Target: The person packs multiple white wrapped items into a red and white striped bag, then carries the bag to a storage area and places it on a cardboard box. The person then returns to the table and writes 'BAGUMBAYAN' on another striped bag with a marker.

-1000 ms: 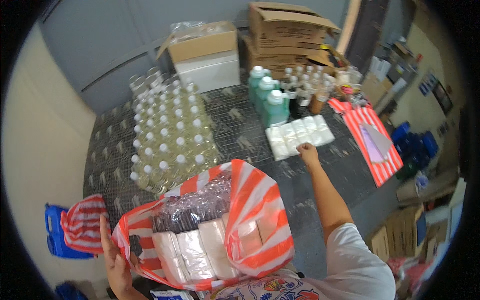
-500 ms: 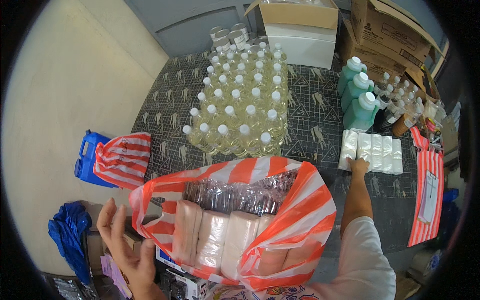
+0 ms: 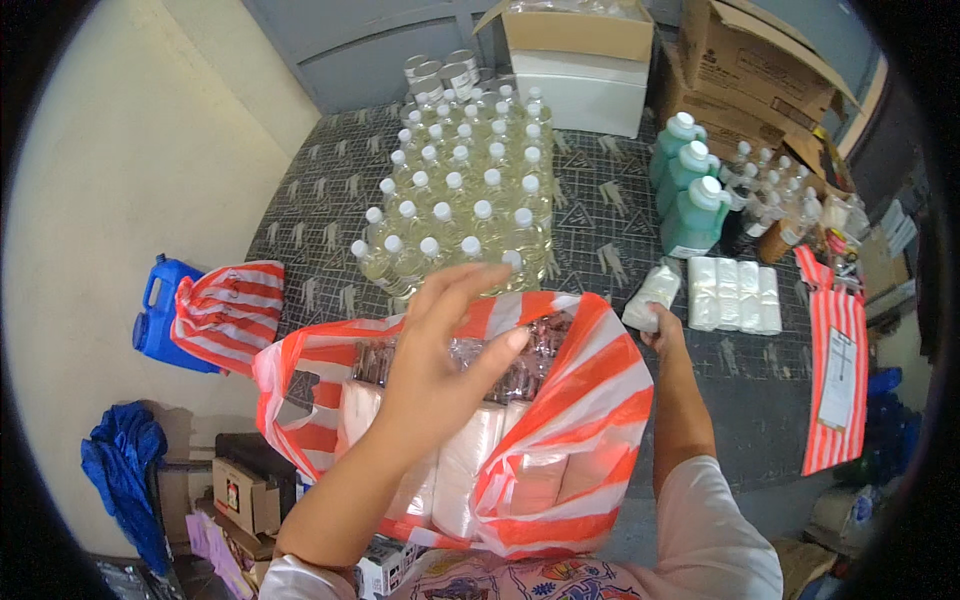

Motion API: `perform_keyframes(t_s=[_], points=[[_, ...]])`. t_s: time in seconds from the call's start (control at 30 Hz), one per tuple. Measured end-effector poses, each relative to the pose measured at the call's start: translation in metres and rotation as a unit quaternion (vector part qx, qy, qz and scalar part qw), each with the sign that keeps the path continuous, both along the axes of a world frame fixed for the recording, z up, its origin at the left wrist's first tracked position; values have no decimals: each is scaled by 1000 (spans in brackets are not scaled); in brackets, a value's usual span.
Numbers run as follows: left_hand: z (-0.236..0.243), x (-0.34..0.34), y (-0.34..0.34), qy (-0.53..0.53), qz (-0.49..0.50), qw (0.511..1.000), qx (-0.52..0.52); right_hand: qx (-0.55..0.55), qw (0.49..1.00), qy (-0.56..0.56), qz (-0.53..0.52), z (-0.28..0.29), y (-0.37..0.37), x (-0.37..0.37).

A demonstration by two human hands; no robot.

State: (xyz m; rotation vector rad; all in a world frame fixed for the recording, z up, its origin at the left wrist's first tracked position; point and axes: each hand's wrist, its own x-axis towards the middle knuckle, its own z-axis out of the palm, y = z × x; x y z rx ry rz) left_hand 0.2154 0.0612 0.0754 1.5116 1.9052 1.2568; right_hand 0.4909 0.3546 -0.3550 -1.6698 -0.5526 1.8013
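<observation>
A red-and-white striped plastic bag (image 3: 600, 400) stands open in front of me. In it are whitish wrapped packs (image 3: 470, 470) and, behind them, dark glossy items in clear wrap, partly hidden by my arm. My left hand (image 3: 440, 350) is raised over the bag's mouth, fingers and thumb apart, with nothing in it. To the bag's right, my right hand (image 3: 666, 328) grips the near end of a folded clear plastic pack (image 3: 655, 290), which is tilted. Several similar packs (image 3: 735, 295) lie side by side just right of that hand.
Rows of white-capped bottles (image 3: 455, 195) of pale yellow liquid fill the table's middle. Green jugs (image 3: 695, 215), small dark bottles (image 3: 790, 205) and cartons (image 3: 755, 75) stand at the back right. A blue jerrycan (image 3: 165, 310) and a tied striped bag (image 3: 230, 310) sit left.
My right hand has pulled the leftmost clear pack away from the row, toward the striped bag. My left hand has swung from the bag's left side to above its opening. The view has shifted slightly.
</observation>
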Motion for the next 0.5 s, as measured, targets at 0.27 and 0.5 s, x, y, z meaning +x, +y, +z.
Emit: perform_keyframes(t_s=[0.27,0.5], points=[[20,16,36,-282,-201,938,-10,430,891,110,95,346,-137,-24],[47,-7,-26,-421,-232,873,79,538,824,102,147,439,-285,-79]])
